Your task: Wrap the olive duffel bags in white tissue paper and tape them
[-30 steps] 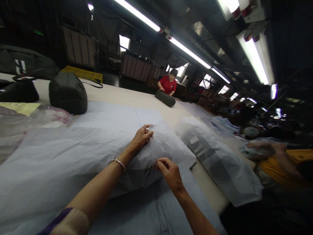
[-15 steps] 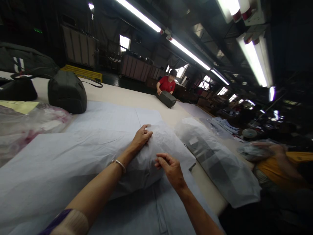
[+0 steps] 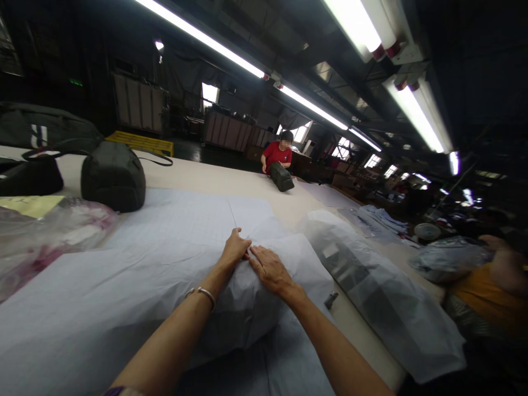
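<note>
White tissue paper (image 3: 144,286) is folded over a bulky dark thing, which shows faintly through the sheet. On top of the bundle, my left hand (image 3: 236,247) has its thumb and fingers closed on the paper's edge. My right hand (image 3: 271,269) lies against the paper just beside it, fingers stretched out flat and almost touching the left. More white sheets lie flat beneath and behind the bundle. A small dark strap end (image 3: 330,299) pokes out at its right side.
Dark bags (image 3: 113,176) and clear plastic packaging (image 3: 78,228) lie at left. On the right is a paper-wrapped dark bundle (image 3: 371,286). Across the table (image 3: 206,173), a person in red (image 3: 274,155) handles a dark bag; a person in orange (image 3: 487,289) holds a plastic-wrapped bundle at far right.
My right hand has come in from the right, its curled fingers now flat on the paper beside my left hand. The person in red has turned the dark bag.
</note>
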Demonstrator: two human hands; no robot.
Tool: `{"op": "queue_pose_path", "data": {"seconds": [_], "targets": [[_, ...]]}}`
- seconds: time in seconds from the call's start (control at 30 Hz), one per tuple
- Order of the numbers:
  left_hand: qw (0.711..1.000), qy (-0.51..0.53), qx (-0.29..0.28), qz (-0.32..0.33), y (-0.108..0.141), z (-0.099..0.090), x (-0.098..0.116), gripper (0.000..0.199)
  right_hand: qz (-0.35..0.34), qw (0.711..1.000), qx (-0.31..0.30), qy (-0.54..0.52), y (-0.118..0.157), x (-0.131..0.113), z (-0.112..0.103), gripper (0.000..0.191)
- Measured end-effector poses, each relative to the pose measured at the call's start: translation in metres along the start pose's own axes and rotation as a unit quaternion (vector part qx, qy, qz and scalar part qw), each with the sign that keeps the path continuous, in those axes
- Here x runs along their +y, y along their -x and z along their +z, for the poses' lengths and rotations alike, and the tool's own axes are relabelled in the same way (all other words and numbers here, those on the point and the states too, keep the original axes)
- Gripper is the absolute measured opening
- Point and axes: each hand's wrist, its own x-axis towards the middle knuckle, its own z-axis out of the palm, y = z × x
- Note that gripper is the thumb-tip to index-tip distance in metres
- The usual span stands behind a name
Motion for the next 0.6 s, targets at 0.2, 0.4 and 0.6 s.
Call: {"op": "queue_pose_path", "data": {"seconds": [0.2,0.4,0.6], "targets": [[0.984,-0.043,0.102,0.14,0.019,-0.009,0.012,0.043,0.036,0.999,-0.04,-0.007,-0.004,0.002,0.003,0.048],[0.922,-0.234,-0.066,0.3,0.056,-0.013,0.012,0.017,0.091,0.985,-0.093,-0.11,-0.016,0.006,-0.001,0.029],[0.88,-0.357,-0.091,0.301,0.06,-0.007,-0.008,0.038,0.126,0.961,-0.091,-0.23,-0.029,0.025,-0.024,0.029]]}}
